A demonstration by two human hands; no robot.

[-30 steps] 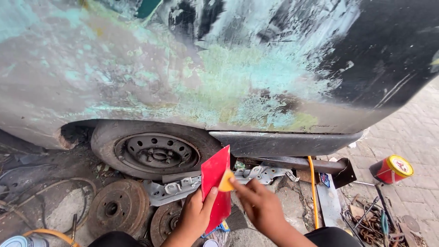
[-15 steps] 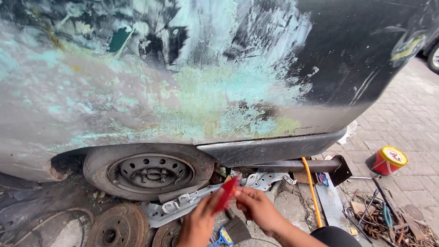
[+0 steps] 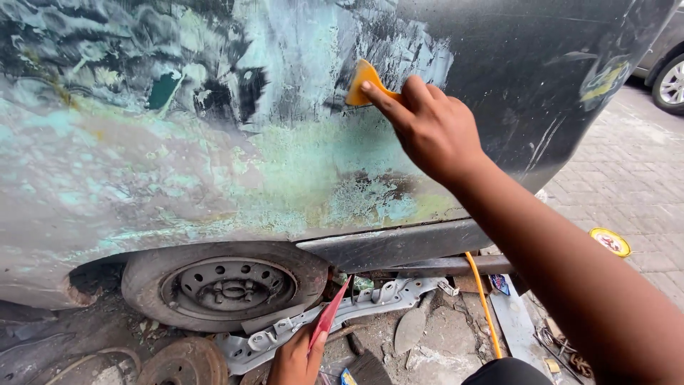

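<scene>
My right hand (image 3: 434,128) presses a small orange plastic spreader (image 3: 365,82) against the car's side panel (image 3: 214,164), which is smeared with pale green filler over dark paint. The index finger lies along the spreader's edge. Low in the view, my left hand (image 3: 296,356) holds a flat red board (image 3: 329,315) edge-on, near the ground in front of the wheel.
A bare steel wheel with a worn tyre (image 3: 224,285) sits under the panel. A brake disc (image 3: 182,362), a grey metal bracket (image 3: 370,299), an orange hose (image 3: 483,299) and scrap lie on the ground. A yellow-topped tin (image 3: 610,241) stands on the paving at right.
My right hand has risen from beside the red board up to the car panel with the orange spreader. The left hand has stayed low with the red board.
</scene>
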